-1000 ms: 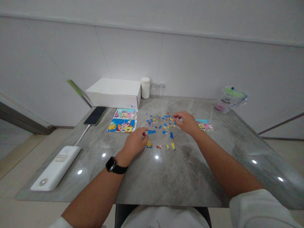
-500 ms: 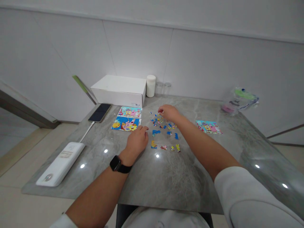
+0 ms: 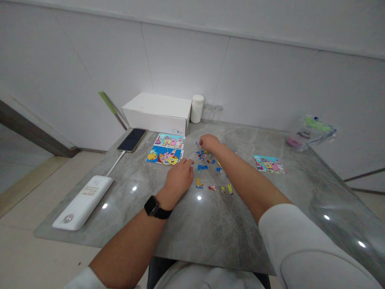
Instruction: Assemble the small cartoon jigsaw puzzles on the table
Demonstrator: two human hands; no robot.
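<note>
My right hand point(image 3: 209, 143) reaches over the far side of a pile of small jigsaw puzzle pieces point(image 3: 203, 155). Its fingers are pinched together, and a tiny coloured puzzle piece point(image 3: 201, 142) shows at the tips. My left hand point(image 3: 179, 175) rests on the table beside the picture cards, fingers loosely stretched, holding nothing. Just right of it lies a blue joined section point(image 3: 202, 167). Nearer to me are an orange piece point(image 3: 199, 183), a reddish piece point(image 3: 212, 188) and yellow pieces point(image 3: 229, 189) in a row. My right forearm hides part of the pieces.
Two cartoon picture cards point(image 3: 165, 155) lie left of the pile; another picture card point(image 3: 270, 164) lies right. Behind stand a white box point(image 3: 156, 118), a white bottle point(image 3: 197, 109) and two clear jars. A phone point(image 3: 131, 140) is cabled to a white power bank point(image 3: 84, 202). A plastic bag point(image 3: 311, 133) sits far right.
The view has shifted slightly, so things on the table appear further right. My right hand's fingers have curled in more at the pile's far edge. My left hand stays resting beside the cards.
</note>
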